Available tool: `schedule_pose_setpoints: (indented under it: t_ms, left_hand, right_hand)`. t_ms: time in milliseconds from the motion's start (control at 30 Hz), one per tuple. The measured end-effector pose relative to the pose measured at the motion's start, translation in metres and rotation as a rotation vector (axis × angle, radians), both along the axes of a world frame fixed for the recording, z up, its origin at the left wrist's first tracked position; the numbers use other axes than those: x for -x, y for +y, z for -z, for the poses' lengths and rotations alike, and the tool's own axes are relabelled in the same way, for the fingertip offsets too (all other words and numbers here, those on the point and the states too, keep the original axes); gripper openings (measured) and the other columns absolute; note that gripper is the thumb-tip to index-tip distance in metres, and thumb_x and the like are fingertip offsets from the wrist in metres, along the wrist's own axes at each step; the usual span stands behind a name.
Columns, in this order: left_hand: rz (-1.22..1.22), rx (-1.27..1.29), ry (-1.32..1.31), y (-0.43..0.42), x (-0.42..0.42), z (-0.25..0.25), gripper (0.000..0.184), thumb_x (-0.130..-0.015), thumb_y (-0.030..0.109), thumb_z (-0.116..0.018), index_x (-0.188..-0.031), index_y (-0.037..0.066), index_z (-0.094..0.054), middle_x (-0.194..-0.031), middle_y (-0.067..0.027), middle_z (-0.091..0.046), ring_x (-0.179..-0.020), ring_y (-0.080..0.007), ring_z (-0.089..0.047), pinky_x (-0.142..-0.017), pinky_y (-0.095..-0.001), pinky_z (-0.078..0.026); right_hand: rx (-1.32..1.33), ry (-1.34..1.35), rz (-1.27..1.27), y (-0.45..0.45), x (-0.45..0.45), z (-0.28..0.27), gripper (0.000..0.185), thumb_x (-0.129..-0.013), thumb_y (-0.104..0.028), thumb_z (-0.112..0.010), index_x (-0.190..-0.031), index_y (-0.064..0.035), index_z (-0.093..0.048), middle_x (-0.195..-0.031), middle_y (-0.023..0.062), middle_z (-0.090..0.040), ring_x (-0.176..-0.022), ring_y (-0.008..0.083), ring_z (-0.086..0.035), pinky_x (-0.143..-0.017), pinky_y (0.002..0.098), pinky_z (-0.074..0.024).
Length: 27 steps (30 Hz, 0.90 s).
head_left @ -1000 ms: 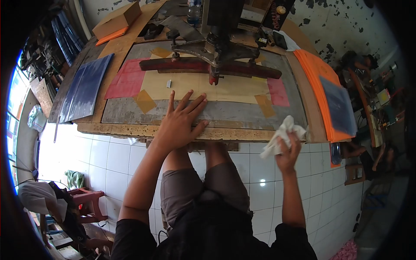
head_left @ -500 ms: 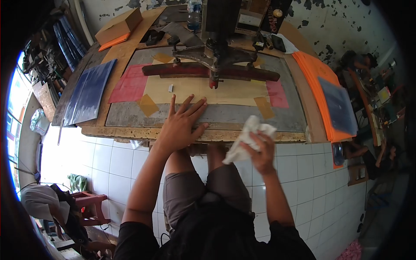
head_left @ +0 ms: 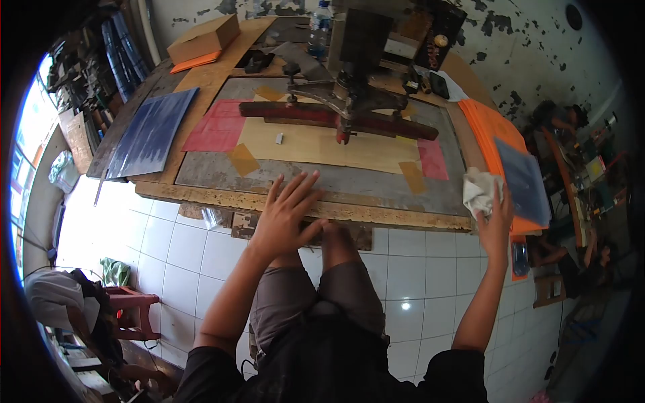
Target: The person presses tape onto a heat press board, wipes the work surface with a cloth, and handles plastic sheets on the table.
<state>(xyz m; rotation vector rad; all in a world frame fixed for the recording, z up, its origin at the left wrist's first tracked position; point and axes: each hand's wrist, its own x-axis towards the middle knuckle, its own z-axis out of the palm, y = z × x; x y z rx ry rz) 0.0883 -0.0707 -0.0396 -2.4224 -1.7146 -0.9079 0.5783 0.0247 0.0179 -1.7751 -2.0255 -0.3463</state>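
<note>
My left hand (head_left: 285,213) has its fingers spread at the front edge of the workbench, their tips over the grey board (head_left: 222,171). In my right hand (head_left: 496,225) is a crumpled white cloth (head_left: 478,195), at the bench's right front corner beside the orange sheets (head_left: 485,134). A pale yellow sheet (head_left: 309,153) lies on the board between a pink sheet (head_left: 211,127) and a smaller pink piece (head_left: 431,158), with brown tape (head_left: 243,161) at its corners. On the yellow sheet rests a small white piece (head_left: 279,138).
A press with a dark red bar (head_left: 309,117) stands over the yellow sheet. Blue clear sheets (head_left: 151,134) lie at left, another blue sheet (head_left: 523,181) at right. A cardboard box (head_left: 203,39) and water bottle (head_left: 319,30) are behind. Other people sit at both sides.
My right hand has carried the cloth rightward to the bench's right corner. My left hand has drawn back slightly toward me, off the yellow sheet's edge. The view has shifted a little.
</note>
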Motion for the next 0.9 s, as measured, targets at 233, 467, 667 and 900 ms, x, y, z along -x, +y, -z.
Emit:
schedule_pose_setpoints:
  t_ms: [233, 467, 667, 900]
  left_hand:
    - [-0.197, -0.024, -0.125, -0.098, 0.012, 0.052, 0.055, -0.094, 0.030, -0.075, -0.145, 0.011, -0.064, -0.167, -0.0127, -0.048, -0.156, -0.0347, -0.042, -0.128, -0.0544, -0.025]
    - [-0.147, 0.036, -0.245, -0.123, 0.005, 0.073, 0.050, -0.091, 0.024, -0.076, -0.139, 0.013, -0.066, -0.158, -0.0100, -0.057, -0.148, -0.0330, -0.050, -0.122, -0.0521, -0.035]
    - [-0.049, -0.078, -0.231, -0.084, -0.001, -0.006, 0.049, -0.092, 0.027, -0.075, -0.137, 0.012, -0.067, -0.155, -0.0098, -0.059, -0.147, -0.0337, -0.050, -0.121, -0.0519, -0.037]
    - [0.213, 0.040, -0.054, 0.035, -0.003, -0.043, 0.053, -0.103, 0.038, -0.065, -0.146, 0.007, -0.062, -0.163, -0.0143, -0.051, -0.153, -0.0363, -0.044, -0.127, -0.0555, -0.031]
  right_hand:
    - [0.032, 0.014, -0.560, -0.058, 0.118, 0.059, 0.077, -0.095, -0.045, -0.077, -0.161, -0.0167, -0.049, -0.170, 0.0117, -0.040, -0.161, 0.0377, -0.029, -0.128, 0.0629, -0.0235]
    - [-0.095, 0.044, -0.596, -0.071, 0.152, 0.111, 0.053, -0.096, -0.019, -0.077, -0.147, -0.0247, -0.066, -0.159, 0.0025, -0.055, -0.151, 0.0293, -0.047, -0.125, 0.0568, -0.0325]
    - [0.133, 0.275, -0.942, -0.080, 0.162, 0.064, 0.042, -0.095, 0.005, -0.064, -0.122, -0.0218, -0.081, -0.137, -0.0046, -0.072, -0.141, 0.0278, -0.058, -0.127, 0.0544, -0.0311]
    - [0.188, 0.416, -0.975, -0.050, 0.141, 0.018, 0.045, -0.086, 0.011, -0.062, -0.104, -0.0225, -0.085, -0.130, -0.0018, -0.075, -0.146, 0.0300, -0.053, -0.131, 0.0541, -0.0209]
